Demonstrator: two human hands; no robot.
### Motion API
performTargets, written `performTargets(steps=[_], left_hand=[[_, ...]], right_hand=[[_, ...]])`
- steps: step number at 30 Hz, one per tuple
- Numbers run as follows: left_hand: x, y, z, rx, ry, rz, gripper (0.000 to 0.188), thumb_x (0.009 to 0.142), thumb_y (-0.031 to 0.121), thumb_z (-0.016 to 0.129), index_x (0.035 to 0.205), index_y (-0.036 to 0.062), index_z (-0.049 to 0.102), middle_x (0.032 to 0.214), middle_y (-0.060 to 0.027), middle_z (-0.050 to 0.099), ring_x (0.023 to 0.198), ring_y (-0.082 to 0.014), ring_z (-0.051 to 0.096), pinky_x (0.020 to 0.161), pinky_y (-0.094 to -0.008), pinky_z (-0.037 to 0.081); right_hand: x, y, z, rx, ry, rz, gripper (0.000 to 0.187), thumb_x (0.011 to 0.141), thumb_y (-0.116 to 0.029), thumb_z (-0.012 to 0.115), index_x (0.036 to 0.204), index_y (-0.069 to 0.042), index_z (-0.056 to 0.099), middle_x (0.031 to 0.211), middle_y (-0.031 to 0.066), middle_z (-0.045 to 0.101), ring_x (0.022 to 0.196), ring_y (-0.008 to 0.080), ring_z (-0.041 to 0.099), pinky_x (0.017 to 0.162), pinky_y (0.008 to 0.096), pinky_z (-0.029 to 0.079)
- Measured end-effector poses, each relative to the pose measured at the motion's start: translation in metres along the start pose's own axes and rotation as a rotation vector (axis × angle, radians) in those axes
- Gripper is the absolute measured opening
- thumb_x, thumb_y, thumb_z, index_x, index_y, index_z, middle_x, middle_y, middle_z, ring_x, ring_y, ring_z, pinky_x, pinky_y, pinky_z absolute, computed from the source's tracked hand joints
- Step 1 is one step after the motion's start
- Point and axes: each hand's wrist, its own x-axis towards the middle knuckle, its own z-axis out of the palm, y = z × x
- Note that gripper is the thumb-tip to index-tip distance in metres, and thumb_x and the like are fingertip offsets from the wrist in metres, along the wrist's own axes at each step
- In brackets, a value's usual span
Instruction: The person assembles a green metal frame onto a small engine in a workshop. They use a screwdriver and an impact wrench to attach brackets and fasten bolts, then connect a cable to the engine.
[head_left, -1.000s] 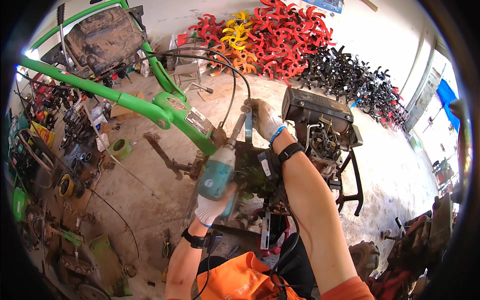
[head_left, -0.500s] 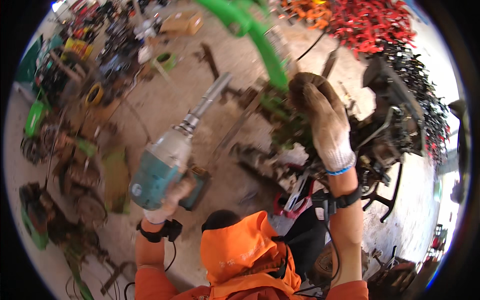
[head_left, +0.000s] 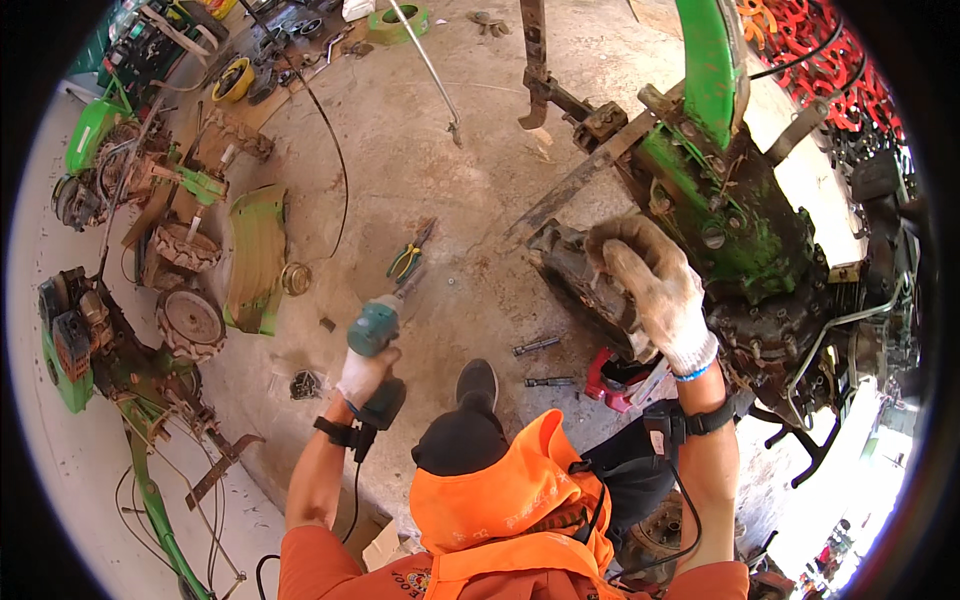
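My left hand (head_left: 367,376), in a white glove, is wrapped round the grip of a teal cordless impact wrench (head_left: 374,330). The wrench hangs low over the floor, its socket end toward yellow-handled pliers (head_left: 408,263). My right hand (head_left: 652,290), in a glove with a brown-stained palm, is closed with bent fingers. It is over or against a dirty dark metal part (head_left: 590,285), beside a green machine housing (head_left: 715,215). Whatever sits between those fingers is hidden. Two small metal pieces like sockets (head_left: 537,346) lie on the floor near my foot.
A green lever arm (head_left: 707,75) rises from the machine. A red-framed object (head_left: 610,382) lies below my right hand. A curved green panel (head_left: 257,258), muddy wheels (head_left: 190,322) and machine parts line the left. Red parts (head_left: 825,70) are heaped at the far right.
The impact wrench has dropped lower and looks smaller. My right hand has moved down from beside the green lever to the dark metal part. The view has shifted, bringing the pliers into sight.
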Motion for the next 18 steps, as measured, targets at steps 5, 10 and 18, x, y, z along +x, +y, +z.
performTargets(steps=[5,10,18], left_hand=[[-0.010,-0.078,0.043,0.468,0.061,0.301,0.035,0.093,0.025,0.078,0.124,0.0116,0.071,0.104,-0.0201,0.079,0.098,-0.0434,0.076,0.085,-0.0480,0.060],[0.017,-0.143,0.075,0.948,0.119,0.366,0.044,0.086,0.023,0.078,0.127,0.0098,0.069,0.094,-0.0199,0.077,0.087,-0.0424,0.076,0.081,-0.0515,0.058],[0.041,-0.100,0.069,1.273,-0.172,0.167,0.036,0.084,0.027,0.084,0.114,0.0095,0.076,0.106,-0.0179,0.078,0.098,-0.0395,0.076,0.088,-0.0517,0.061]], right_hand=[[-0.013,0.002,-0.010,0.044,-0.041,0.107,0.024,0.111,-0.014,0.062,0.129,0.000,0.070,0.111,0.0021,0.072,0.100,0.0089,0.064,0.091,0.0268,0.053],[-0.021,0.009,-0.017,0.032,-0.040,0.119,0.023,0.110,-0.012,0.061,0.128,0.001,0.069,0.112,0.0036,0.072,0.103,0.0107,0.066,0.095,0.0283,0.054],[-0.036,0.002,-0.042,-0.265,0.052,-0.062,0.023,0.103,-0.015,0.070,0.118,0.001,0.074,0.106,0.0143,0.074,0.098,0.0290,0.073,0.089,0.0391,0.057]])
